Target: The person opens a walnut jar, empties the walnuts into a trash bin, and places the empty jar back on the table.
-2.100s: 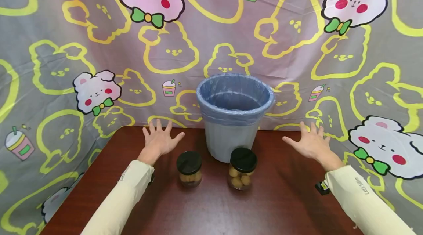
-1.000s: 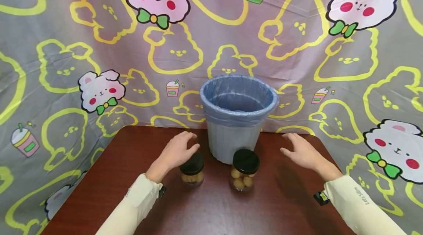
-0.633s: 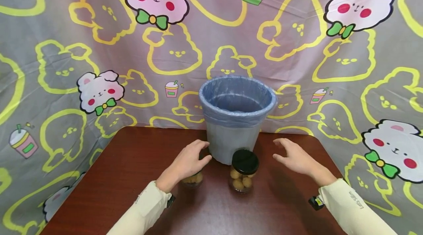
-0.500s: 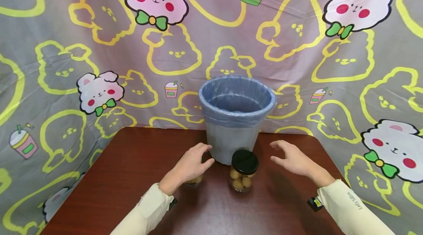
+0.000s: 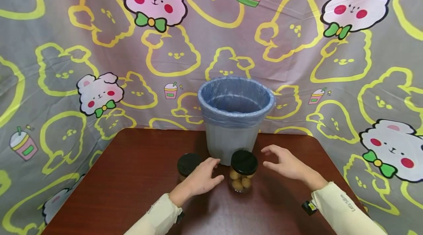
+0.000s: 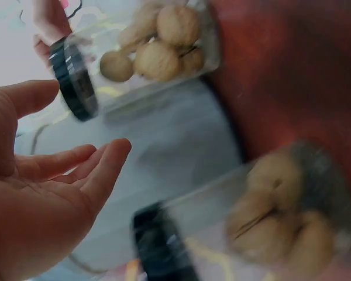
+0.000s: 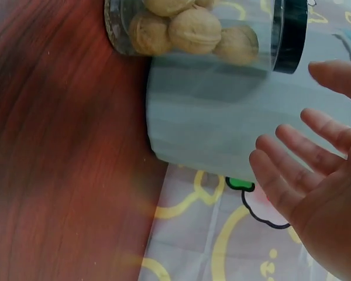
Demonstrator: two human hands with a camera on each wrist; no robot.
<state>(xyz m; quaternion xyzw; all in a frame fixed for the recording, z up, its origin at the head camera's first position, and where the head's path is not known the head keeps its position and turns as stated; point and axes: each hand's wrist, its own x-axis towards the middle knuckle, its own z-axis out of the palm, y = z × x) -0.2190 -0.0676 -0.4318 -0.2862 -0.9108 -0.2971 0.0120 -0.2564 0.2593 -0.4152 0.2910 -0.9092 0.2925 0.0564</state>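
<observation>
Two clear jars with black lids stand upright on the table. The right jar [image 5: 243, 170] holds several walnuts [image 7: 195, 30], and my hands are on either side of it, apart from it. My left hand [image 5: 199, 180], its fingers loosely bent and holding nothing, is between the two jars. It partly hides the left jar [image 5: 188, 164] in the head view. Walnuts [image 6: 263, 228] also show inside that jar in the left wrist view, which is blurred. To the right of the right jar, my right hand [image 5: 288, 162] has its thumb and fingers spread apart around air.
A grey bin [image 5: 231, 137] lined with a blue plastic bag [image 5: 236, 119] stands just behind the jars. Reddish-brown wood forms the table [image 5: 132, 176]. A patterned cloth [image 5: 172, 51] hangs behind the table and along its sides.
From flat, spread poses wide apart, both hands have moved inward and lowered, fingers now bent. My left hand has passed in front of the left jar toward the right one. Jars and bin stay put.
</observation>
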